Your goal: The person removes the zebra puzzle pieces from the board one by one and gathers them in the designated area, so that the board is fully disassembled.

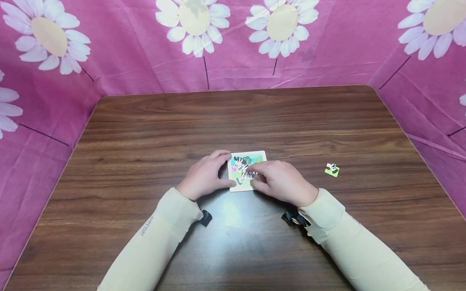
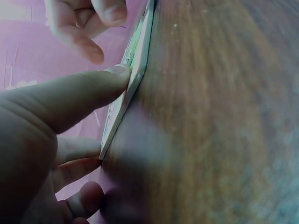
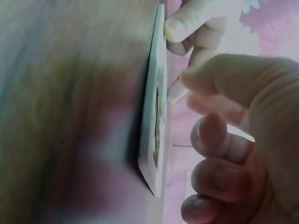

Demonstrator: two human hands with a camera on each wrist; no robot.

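Note:
A small zebra jigsaw puzzle [image 1: 241, 185] in a pale frame lies flat on the table in front of the person. The left hand [image 1: 204, 174] holds the frame at its left side, thumb at the near corner and fingers at the far corner. In the left wrist view, that thumb [image 2: 93, 93] rests on the frame's edge. Over the puzzle's right half is the right hand [image 1: 282, 182], its index fingertip at the zebra's body. In the right wrist view, its thumb [image 3: 224, 77] is over the board and the other fingers are loosely bent.
A loose puzzle piece [image 1: 332, 170], green with black and white, lies on the table to the right of the right hand. The wooden table [image 1: 233, 121] is bordered by pink cloth [image 1: 138, 48] with large daisies. A dark strap [image 1: 295, 218] sits at the right wrist.

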